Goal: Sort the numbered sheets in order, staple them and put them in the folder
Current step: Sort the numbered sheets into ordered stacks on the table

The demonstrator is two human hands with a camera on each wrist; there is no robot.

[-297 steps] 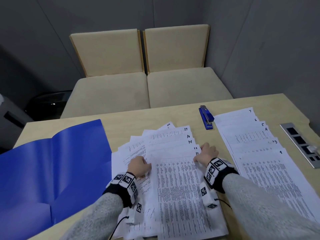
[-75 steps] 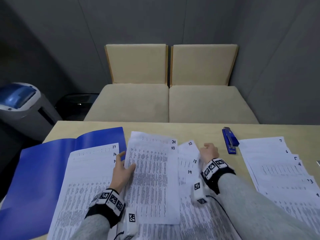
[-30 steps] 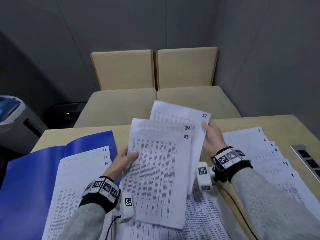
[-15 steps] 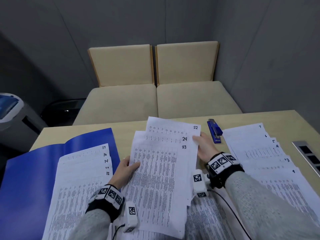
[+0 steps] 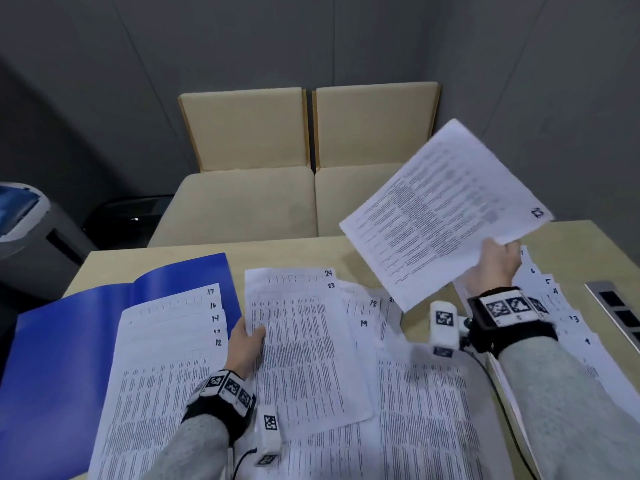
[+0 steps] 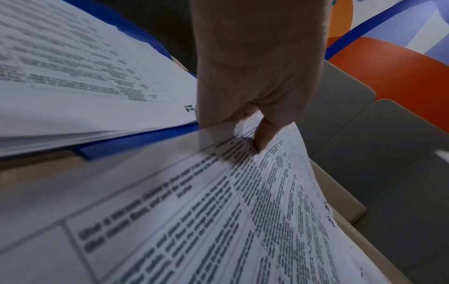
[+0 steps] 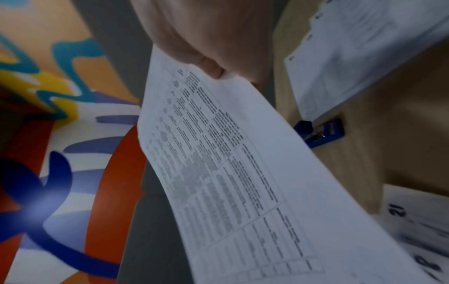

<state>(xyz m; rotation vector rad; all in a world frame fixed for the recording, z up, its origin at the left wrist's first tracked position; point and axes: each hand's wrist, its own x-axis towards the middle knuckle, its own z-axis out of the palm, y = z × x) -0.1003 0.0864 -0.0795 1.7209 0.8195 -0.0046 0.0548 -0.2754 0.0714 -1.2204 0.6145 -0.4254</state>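
R hand (image 5: 493, 268): pinches sheet 22 (image 5: 446, 213) by one edge, raised over table (image 5: 287, 254), tilted.
L hand (image 5: 246, 348): thumb on top, pinching sheets 23/24 (image 5: 304, 344) at left edge, mid-table.
Folder (image 5: 62, 358): blue, open, far left; stack 12–17 (image 5: 162, 368) on it.
Stapler (image 7: 323, 132): on table, by R stack.
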